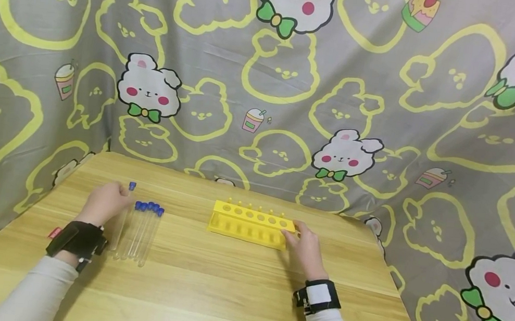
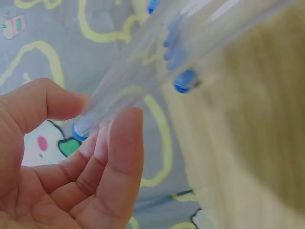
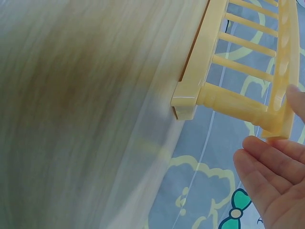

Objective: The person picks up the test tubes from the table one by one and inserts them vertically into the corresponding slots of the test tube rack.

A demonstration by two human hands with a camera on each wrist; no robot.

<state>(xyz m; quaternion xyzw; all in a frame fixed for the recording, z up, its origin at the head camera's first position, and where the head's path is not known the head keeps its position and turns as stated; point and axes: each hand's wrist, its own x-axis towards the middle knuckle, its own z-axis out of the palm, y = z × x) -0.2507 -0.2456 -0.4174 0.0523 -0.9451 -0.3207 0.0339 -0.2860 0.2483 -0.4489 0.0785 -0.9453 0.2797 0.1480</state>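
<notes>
At the left of the table, my left hand (image 1: pixel 104 202) pinches a clear test tube (image 2: pixel 128 71) between thumb and fingers, just below its blue cap (image 1: pixel 132 185). In the head view this tube slants over the table, its lower end close to the others. Several more capped test tubes (image 1: pixel 140 232) lie side by side right of that hand, blue caps pointing away from me. A yellow test tube rack (image 1: pixel 251 222) stands right of the middle, its holes vacant. My right hand (image 1: pixel 307 249) holds the rack's right end, thumb on the top plate (image 3: pixel 286 71) and fingers at the end.
The wooden table (image 1: pixel 206 286) runs up to a grey patterned curtain (image 1: pixel 212 140) at the back and both sides. Between the tubes and the rack lies bare tabletop. A small red tag (image 1: pixel 55 232) shows beside the left wrist strap (image 1: pixel 77 241).
</notes>
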